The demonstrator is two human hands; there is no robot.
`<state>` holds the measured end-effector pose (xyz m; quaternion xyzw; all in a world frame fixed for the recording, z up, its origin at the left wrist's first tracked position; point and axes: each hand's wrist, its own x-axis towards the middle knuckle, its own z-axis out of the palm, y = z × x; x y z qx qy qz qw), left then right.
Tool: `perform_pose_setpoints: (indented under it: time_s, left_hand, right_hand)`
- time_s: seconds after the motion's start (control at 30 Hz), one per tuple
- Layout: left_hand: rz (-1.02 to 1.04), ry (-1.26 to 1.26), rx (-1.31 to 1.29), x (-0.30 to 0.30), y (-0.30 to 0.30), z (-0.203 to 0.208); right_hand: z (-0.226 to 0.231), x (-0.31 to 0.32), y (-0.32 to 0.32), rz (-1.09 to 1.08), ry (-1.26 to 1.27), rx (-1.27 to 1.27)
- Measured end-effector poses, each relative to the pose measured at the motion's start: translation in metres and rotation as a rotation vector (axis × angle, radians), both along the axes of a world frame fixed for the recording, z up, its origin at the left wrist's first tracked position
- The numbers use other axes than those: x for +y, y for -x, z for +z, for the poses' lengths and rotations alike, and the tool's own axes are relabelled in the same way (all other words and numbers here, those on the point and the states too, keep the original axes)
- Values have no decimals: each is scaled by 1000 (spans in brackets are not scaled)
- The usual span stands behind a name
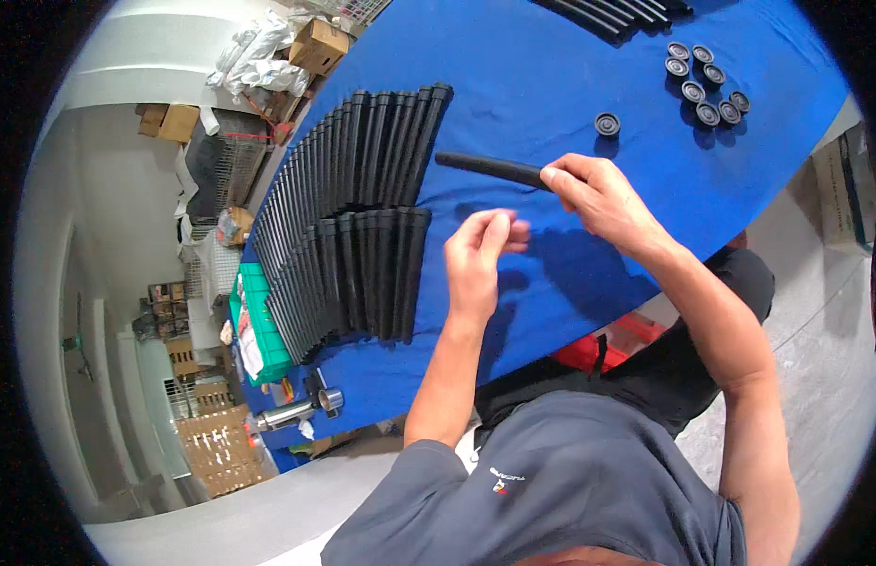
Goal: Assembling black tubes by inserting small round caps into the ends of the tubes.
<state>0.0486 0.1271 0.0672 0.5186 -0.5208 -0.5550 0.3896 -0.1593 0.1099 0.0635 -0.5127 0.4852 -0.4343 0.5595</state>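
Note:
My right hand (pixel 598 198) is closed around one end of a slim black tube (pixel 490 168), holding it above the blue cloth. The tube's free end points left toward the rows of black tubes. Below it is my left hand (pixel 477 257), its thumb near loosely curled fingers; the fingertips are smeared by motion and nothing can be made out in them. Left of my hands lie two rows of black tubes with wider ends, a far row (pixel 381 141) and a near row (pixel 372 274). Beyond the right hand sits one round black cap (pixel 607 124).
Several more round black caps (pixel 708 114) are grouped at the far right of the blue-covered table (pixel 542 57). More black tubes (pixel 617 14) lie at the far edge. A green tray (pixel 258 321) and a metal cylinder (pixel 285 415) are at the left edge.

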Motion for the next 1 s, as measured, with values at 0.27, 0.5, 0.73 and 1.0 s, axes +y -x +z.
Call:
perform_pose_setpoints:
  time_s: [0.27, 0.5, 0.73, 1.0]
  left_hand:
    - [-380, -237, 917, -63, 27, -48]
    - [-173, -171, 870, -99, 57, -61]
    - [-124, -100, 863, -104, 63, -64]
    - [-53, -168, 994, -104, 69, -63]
  right_hand:
    - [-4, -20, -5, 127, -44, -213]
    - [0, -43, 50, -417, 642, 1127]
    - [-21, -50, 50, -103, 403, 1238]
    - [1, -49, 62, -58, 158, 623]
